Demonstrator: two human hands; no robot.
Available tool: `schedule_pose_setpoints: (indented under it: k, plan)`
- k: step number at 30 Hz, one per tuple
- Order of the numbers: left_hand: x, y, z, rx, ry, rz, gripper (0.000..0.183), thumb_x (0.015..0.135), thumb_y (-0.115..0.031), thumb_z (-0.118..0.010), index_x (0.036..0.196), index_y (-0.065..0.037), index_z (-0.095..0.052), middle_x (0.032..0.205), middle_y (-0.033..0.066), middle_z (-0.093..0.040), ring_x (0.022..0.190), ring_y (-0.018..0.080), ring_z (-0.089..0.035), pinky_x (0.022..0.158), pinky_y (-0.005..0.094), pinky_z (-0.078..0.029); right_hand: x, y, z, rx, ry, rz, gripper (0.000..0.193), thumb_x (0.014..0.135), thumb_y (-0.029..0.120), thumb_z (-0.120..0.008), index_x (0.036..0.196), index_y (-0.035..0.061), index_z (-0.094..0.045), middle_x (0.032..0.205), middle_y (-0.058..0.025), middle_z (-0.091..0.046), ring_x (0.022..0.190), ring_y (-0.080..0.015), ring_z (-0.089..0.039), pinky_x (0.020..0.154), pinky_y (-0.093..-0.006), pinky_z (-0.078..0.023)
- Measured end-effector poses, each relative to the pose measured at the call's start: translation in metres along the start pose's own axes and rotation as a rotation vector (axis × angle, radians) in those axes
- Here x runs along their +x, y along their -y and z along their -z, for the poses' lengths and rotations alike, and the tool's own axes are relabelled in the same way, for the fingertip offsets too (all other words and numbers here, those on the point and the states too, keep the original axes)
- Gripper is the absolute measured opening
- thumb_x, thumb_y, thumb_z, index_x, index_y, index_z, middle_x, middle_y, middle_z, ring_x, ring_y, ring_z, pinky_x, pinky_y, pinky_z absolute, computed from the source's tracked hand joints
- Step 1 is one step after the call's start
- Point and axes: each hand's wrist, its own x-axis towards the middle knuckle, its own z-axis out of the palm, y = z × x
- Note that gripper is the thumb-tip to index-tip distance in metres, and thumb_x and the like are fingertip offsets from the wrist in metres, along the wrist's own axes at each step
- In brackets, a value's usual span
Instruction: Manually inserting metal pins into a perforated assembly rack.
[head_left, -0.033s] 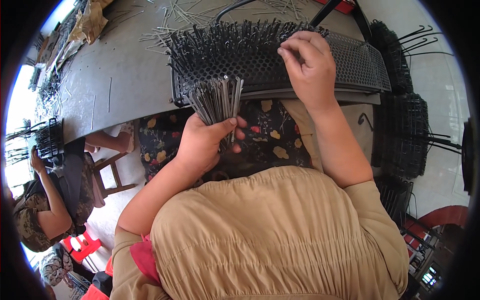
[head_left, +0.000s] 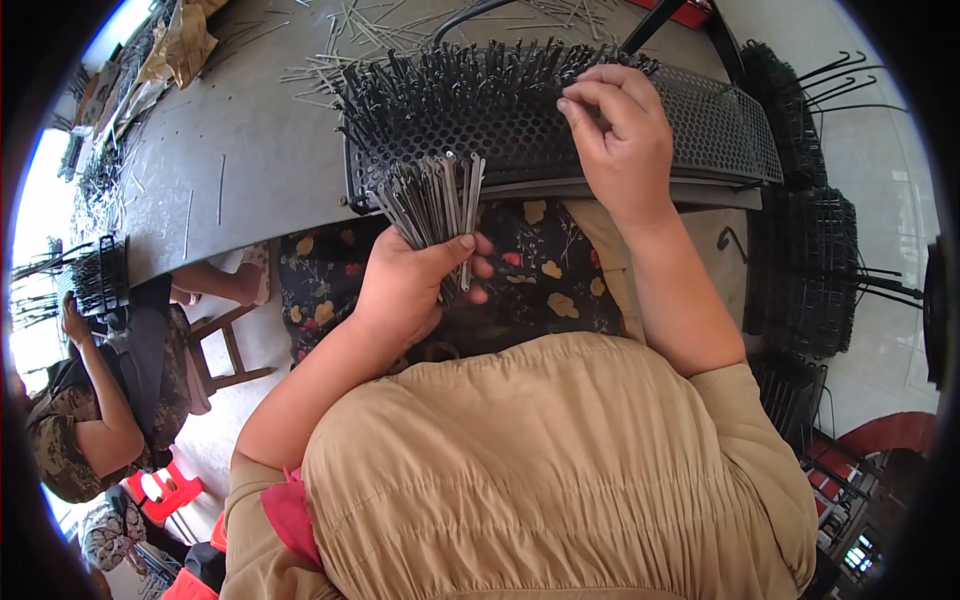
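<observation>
In my left hand (head_left: 405,275) is a fanned bundle of thin grey metal rods (head_left: 432,200), gripped by the thumb and fingers above my lap. Their upper ends spread out just in front of a black perforated metal rack (head_left: 700,125). Many dark rods (head_left: 470,85) stand upright in the rack's holes, crowded over its left and middle part. Over the rack, right of the middle, hovers my right hand (head_left: 625,135), thumb and forefinger pinched together beside the standing rods. Whatever the pinch holds, if anything, is too small or hidden to make out.
Loose thin rods (head_left: 365,30) lie scattered on the grey table (head_left: 270,120) behind the rack. At the left, a co-worker's hand (head_left: 75,322) is at another rod-filled rack (head_left: 95,275). Stacked black racks (head_left: 805,270) stand at the right. A flowered cloth (head_left: 540,260) covers my lap.
</observation>
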Motion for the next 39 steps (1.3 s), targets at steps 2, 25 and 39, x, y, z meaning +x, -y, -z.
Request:
schedule_pose_setpoints:
  k: [2, 25, 39]
  plan:
    - [-0.001, -0.001, -0.002, -0.102, -0.035, 0.036, 0.015, 0.091, 0.001, -0.058, 0.106, 0.002, -0.059, 0.093, 0.0124, -0.065, 0.079, 0.0215, -0.066, 0.058, 0.0349, -0.057, -0.005, 0.015, 0.004, 0.094, -0.047, -0.035, 0.016, 0.078, -0.007, -0.072, 0.090, 0.0015, -0.066, 0.104, -0.0082, -0.062, 0.071, -0.0133, -0.060, 0.064, -0.0239, -0.050]
    - [-0.001, 0.005, -0.007, -0.061, -0.081, -0.017, 0.005, 0.093, -0.009, -0.059, 0.097, -0.007, -0.062, 0.081, 0.0033, -0.065, 0.068, 0.0116, -0.060, 0.051, 0.0233, -0.041, -0.024, 0.063, -0.005, 0.944, 0.428, -0.924, 0.022, 0.089, 0.011, -0.070, 0.106, 0.0002, -0.062, 0.087, -0.0031, -0.066, 0.071, -0.0080, -0.060, 0.061, -0.0216, -0.048]
    - [0.003, 0.011, -0.016, 0.235, -0.060, -0.024, 0.016, 0.093, -0.007, -0.059, 0.108, -0.002, -0.064, 0.086, 0.0059, -0.070, 0.067, 0.0105, -0.062, 0.050, 0.0225, -0.046, -0.045, 0.050, 0.008, 0.940, 0.542, -1.063, 0.010, 0.088, 0.004, -0.068, 0.096, 0.0023, -0.062, 0.086, -0.0036, -0.067, 0.074, -0.0104, -0.064, 0.060, -0.0225, -0.050]
